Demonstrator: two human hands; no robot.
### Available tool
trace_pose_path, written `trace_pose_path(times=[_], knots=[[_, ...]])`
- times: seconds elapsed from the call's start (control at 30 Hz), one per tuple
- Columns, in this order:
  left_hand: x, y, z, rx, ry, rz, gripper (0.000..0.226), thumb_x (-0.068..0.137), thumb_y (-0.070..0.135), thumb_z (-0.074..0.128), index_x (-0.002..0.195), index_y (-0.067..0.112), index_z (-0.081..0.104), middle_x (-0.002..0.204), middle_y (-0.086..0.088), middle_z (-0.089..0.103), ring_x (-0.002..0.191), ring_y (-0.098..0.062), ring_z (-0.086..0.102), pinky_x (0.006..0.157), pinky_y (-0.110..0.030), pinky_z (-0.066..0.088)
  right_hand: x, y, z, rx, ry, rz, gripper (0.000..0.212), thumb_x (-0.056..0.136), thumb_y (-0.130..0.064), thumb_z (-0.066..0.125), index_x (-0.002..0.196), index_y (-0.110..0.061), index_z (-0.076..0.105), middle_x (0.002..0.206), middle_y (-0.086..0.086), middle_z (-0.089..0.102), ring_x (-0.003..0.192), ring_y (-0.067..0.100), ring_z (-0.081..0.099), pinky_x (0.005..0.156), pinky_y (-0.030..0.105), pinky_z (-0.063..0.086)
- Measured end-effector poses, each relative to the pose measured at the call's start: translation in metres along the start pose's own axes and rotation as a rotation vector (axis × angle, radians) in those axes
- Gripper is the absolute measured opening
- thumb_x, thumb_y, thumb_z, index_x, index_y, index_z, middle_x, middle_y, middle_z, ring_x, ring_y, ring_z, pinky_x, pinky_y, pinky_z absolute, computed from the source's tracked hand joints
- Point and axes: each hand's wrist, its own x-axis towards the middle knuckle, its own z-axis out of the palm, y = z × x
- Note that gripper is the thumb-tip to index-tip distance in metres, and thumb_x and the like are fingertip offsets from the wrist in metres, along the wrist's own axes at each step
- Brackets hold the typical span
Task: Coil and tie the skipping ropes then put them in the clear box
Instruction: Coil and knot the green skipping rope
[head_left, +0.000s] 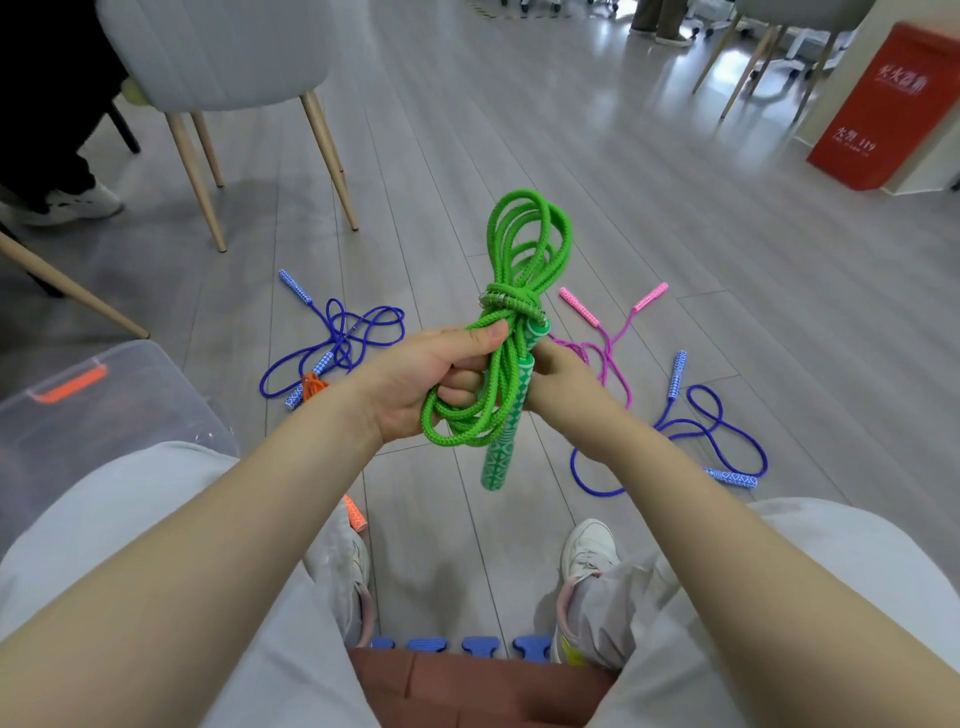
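Observation:
A coiled green skipping rope (519, 244) stands upright in front of me, with a wrap of rope round its middle. My left hand (426, 374) grips the coil below the wrap, thumb pressed on the strands. My right hand (558, 376) holds the green patterned handles (506, 421) against the coil from the right. On the floor lie a loose blue rope (343, 338) at the left, a pink rope (608, 332) behind my right hand, and another blue rope (701, 431) at the right. The clear box (104, 405) with an orange latch sits at my left knee.
An orange handle (356, 512) lies by my left leg, and an orange rope bit (313, 387) by the blue rope. A white chair (223, 67) stands at the back left, a red cabinet (893, 104) at the far right. A person's shoe (78, 202) is at the left.

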Motion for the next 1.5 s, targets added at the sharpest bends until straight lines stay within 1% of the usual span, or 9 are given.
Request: trace_pose_path(times=[0.1,0.23,0.33,0.47,0.73,0.93,1.17,1.37,1.5], knots=[[-0.001,0.003,-0.003,-0.011,0.021,0.064,0.018,0.080,0.025,0.061,0.064,0.018,0.064,0.051,0.010,0.028,0.037,0.001,0.024,0.035,-0.011,0.016,0.000,-0.002,0.005,0.431,-0.150,0.111,0.051,0.097,-0.035,0.042,0.130,0.002,0.055,0.128,0.028,0.059,0.118,0.043,0.059,0.101,0.052,0.048],[-0.001,0.006,-0.007,0.090,0.058,0.179,0.008,0.088,0.021,0.060,0.086,0.014,0.060,0.054,0.009,0.030,0.040,0.000,0.024,0.038,-0.015,0.015,-0.001,0.000,0.003,0.500,-0.401,0.009,0.079,0.095,-0.065,0.024,0.144,-0.007,0.043,0.140,0.022,0.053,0.131,0.037,0.049,0.112,0.049,0.038],[0.001,0.001,-0.005,0.267,0.138,0.250,0.009,0.095,0.014,0.057,0.100,0.007,0.060,0.063,-0.005,0.036,0.044,-0.006,0.028,0.041,-0.019,0.018,-0.008,-0.001,0.007,0.470,-0.485,-0.040,0.070,0.086,-0.058,0.060,0.137,-0.013,0.050,0.132,0.010,0.062,0.126,0.027,0.056,0.106,0.041,0.045],[0.001,-0.003,-0.002,0.362,0.148,0.257,0.018,0.097,0.014,0.055,0.112,0.003,0.058,0.060,-0.001,0.049,0.050,-0.010,0.043,0.046,-0.017,0.037,-0.009,0.000,0.009,0.276,-0.331,-0.035,0.039,0.081,-0.019,0.073,0.119,-0.012,0.064,0.120,0.013,0.069,0.114,0.031,0.064,0.102,0.049,0.049],[0.005,-0.005,-0.008,0.527,0.101,0.263,0.017,0.099,0.010,0.051,0.116,0.011,0.055,0.065,0.002,0.045,0.057,-0.010,0.041,0.057,-0.022,0.038,-0.009,0.000,0.014,0.230,-0.071,-0.033,0.010,0.087,-0.004,0.060,0.092,-0.004,0.069,0.087,0.009,0.071,0.083,0.020,0.068,0.074,0.034,0.057],[0.014,-0.015,-0.009,0.572,0.358,0.306,0.022,0.086,0.021,0.066,0.108,0.020,0.062,0.094,-0.008,0.071,0.079,-0.019,0.066,0.088,-0.044,0.055,-0.001,-0.001,0.016,0.311,0.117,-0.010,0.015,0.080,0.002,0.060,0.093,0.003,0.068,0.087,0.017,0.068,0.082,0.023,0.065,0.080,0.043,0.055],[0.017,-0.023,-0.004,1.086,0.535,0.218,0.017,0.092,0.033,0.051,0.102,0.020,0.054,0.084,0.000,0.060,0.078,-0.021,0.058,0.058,-0.031,0.040,0.004,-0.003,0.015,0.312,0.294,-0.034,0.028,0.066,-0.003,0.064,0.093,-0.002,0.066,0.085,0.019,0.067,0.078,0.027,0.063,0.079,0.055,0.054],[0.012,-0.024,-0.003,0.723,0.384,-0.109,0.035,0.084,0.054,0.041,0.100,0.028,0.057,0.096,-0.004,0.068,0.087,-0.025,0.068,0.083,-0.042,0.057,0.000,-0.007,0.006,0.332,0.248,-0.110,0.036,0.069,0.004,0.064,0.103,-0.008,0.063,0.094,0.019,0.069,0.088,0.038,0.066,0.083,0.054,0.055],[0.015,-0.030,-0.001,0.537,0.373,-0.165,0.031,0.095,0.040,0.042,0.097,0.012,0.057,0.083,-0.014,0.066,0.065,-0.025,0.065,0.070,-0.035,0.059,-0.001,-0.008,0.003,0.338,0.216,-0.084,0.037,0.076,0.011,0.064,0.110,-0.004,0.059,0.102,0.026,0.066,0.089,0.038,0.066,0.079,0.051,0.056]])
